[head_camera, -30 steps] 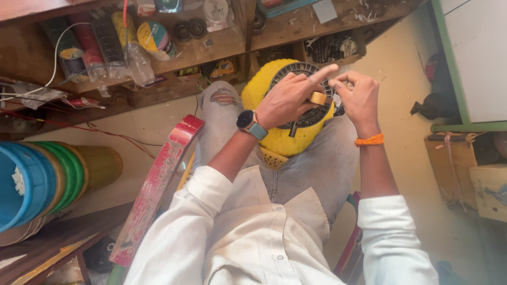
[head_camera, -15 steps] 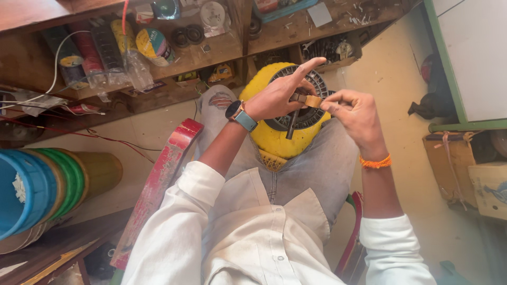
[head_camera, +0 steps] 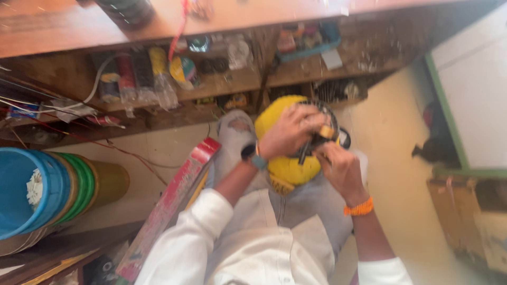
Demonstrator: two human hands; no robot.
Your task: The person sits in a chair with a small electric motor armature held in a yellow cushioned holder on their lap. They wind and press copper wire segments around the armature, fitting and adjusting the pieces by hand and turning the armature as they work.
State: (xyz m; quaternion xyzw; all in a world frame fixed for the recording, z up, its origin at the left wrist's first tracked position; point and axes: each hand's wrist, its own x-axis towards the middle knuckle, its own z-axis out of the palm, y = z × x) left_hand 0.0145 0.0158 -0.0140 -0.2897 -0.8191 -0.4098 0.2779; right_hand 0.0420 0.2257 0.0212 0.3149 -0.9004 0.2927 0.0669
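stacked buckets (head_camera: 47, 190) lie on their sides at far left. my left hand (head_camera: 288, 134) presses on the round yellow appliance (head_camera: 288, 169) in my lap, a dark slim tool (head_camera: 304, 153) under it, long axis running near-vertically. my right hand (head_camera: 340, 169) grips the appliance's edge.

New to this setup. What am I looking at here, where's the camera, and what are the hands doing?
There is no machine here: the single picture comes from a camera worn on a person's head, looking down at their lap. Both bare hands work on a round yellow device with a dark grille, resting on the knees. The left hand, with a wristwatch, lies on top of it; the right hand, with an orange wristband, pinches at the grille edge. The blur hides what is pinched. Nearby are stacked coloured buckets, a long red box and cluttered wooden shelves.
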